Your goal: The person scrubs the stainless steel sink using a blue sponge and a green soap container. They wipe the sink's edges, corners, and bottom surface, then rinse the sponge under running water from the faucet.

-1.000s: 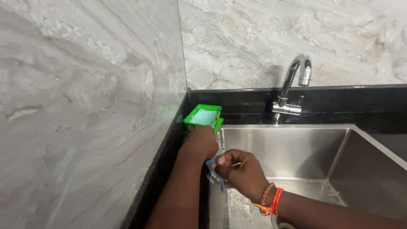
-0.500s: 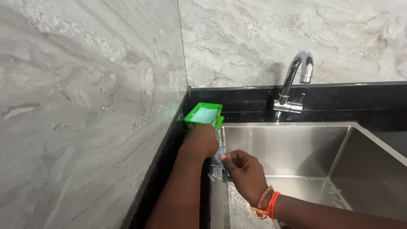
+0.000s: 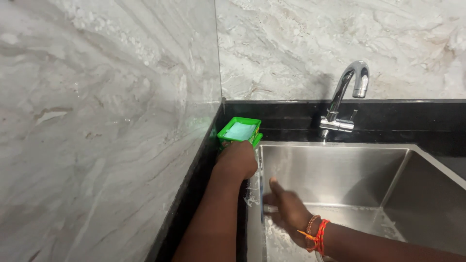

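Left hand fisted on the sink rim; right hand spread, scrubbing soapy wall—best pressing evenly.

The soap tray sits on the worktop in the corner where the two walls meet, just behind the sink's left rear corner. The tap stands on the worktop behind the sink, right of the tray. The left hand rests on the sink's left rim, just before the tray. The right hand lies inside the sink, against its left wall.
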